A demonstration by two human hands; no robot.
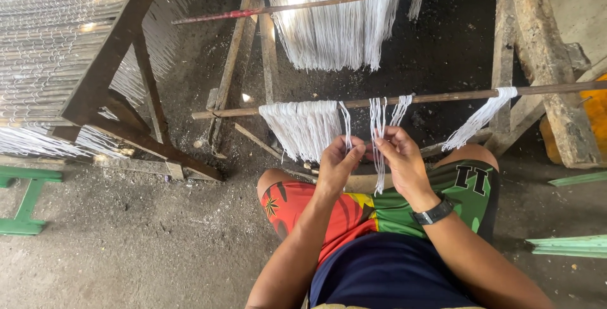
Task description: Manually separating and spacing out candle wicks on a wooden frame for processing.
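Dusty concrete floor (126,246), wooden rack (120,62) (noodle strands (303,129) on pole (442,97))

2 hands (338,160), 2 wooden rods (442,97), 4 noodle bundles (303,125)

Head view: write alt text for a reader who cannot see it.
Two bare hands, left hand and right hand, pinch thin white noodle-like strands draped over a long horizontal wooden stick. The seated person wears colourful patterned shorts above a dusty grey floor.
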